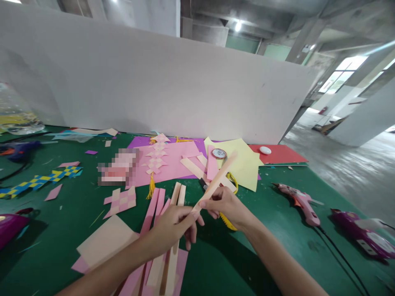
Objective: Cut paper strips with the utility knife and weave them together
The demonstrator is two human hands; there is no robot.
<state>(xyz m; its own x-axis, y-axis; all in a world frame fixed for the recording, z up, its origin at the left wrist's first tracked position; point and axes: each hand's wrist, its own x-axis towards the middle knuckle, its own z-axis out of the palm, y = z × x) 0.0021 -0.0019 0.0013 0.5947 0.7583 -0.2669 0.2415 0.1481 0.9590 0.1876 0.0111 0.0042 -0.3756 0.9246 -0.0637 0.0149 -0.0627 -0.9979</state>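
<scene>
A cream paper strip [218, 180] slants up and away to the right between my hands, its far end blurred. My left hand [178, 222] pinches its near end between thumb and fingers. My right hand [226, 205] grips it just above, thumb on top. Below my left hand lie long folded pink strips [152, 209] and cream strips [172, 267]. A yellow-handled tool [227, 222], perhaps a cutter, lies partly hidden behind my right hand. To the left rests a small woven pink-and-cream paper piece [121, 201], near a cream sheet [106, 240].
A tasselled woven pink ornament [157, 154] lies on pink paper [185, 152]. Right of it are yellow paper [247, 160], a round tin [219, 153] and a red board [286, 154]. A pink glue gun [298, 199] and a purple device [364, 234] sit at the right.
</scene>
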